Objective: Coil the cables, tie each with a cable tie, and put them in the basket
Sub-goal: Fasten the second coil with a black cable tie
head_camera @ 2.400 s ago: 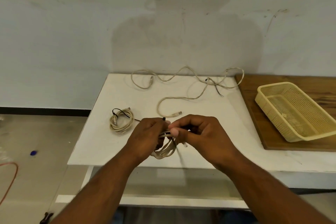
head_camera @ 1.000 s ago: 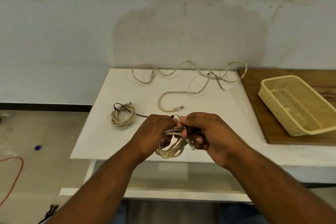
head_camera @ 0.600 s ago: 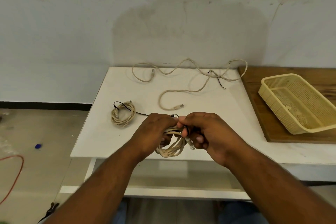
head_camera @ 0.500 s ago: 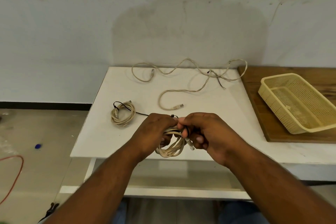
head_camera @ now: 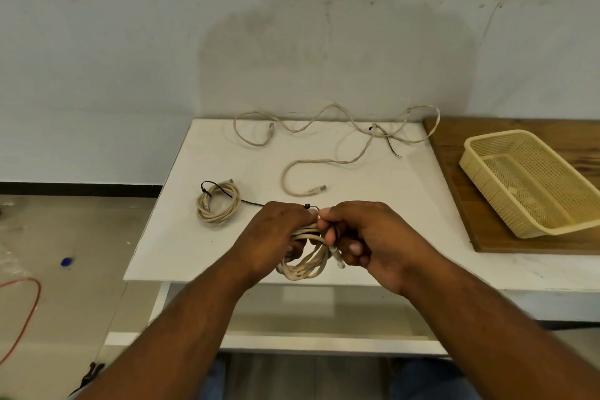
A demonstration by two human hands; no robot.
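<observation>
A coiled beige cable [head_camera: 305, 265] hangs between both hands above the white table's [head_camera: 181, 237] front edge. My left hand [head_camera: 272, 237] grips the coil's top. My right hand [head_camera: 367, 237] pinches a black cable tie [head_camera: 334, 232] looped round the coil; the tie's small head [head_camera: 307, 205] shows between the thumbs. A second beige coil [head_camera: 218, 203], bound with a black tie, lies on the table to the left. A loose beige cable [head_camera: 328, 140] snakes along the back. The yellow mesh basket [head_camera: 487, 143] sits tilted at the right.
The basket rests on a brown wooden board [head_camera: 454, 146] at the table's right end. A grey wall stands right behind the table. On the floor to the left lie an orange cord [head_camera: 31, 308] and a small blue object [head_camera: 66, 261].
The hands have held nearly still over the last second; earlier they sat slightly lower and the coil hung more hidden beneath them. The camera view has shifted a little.
</observation>
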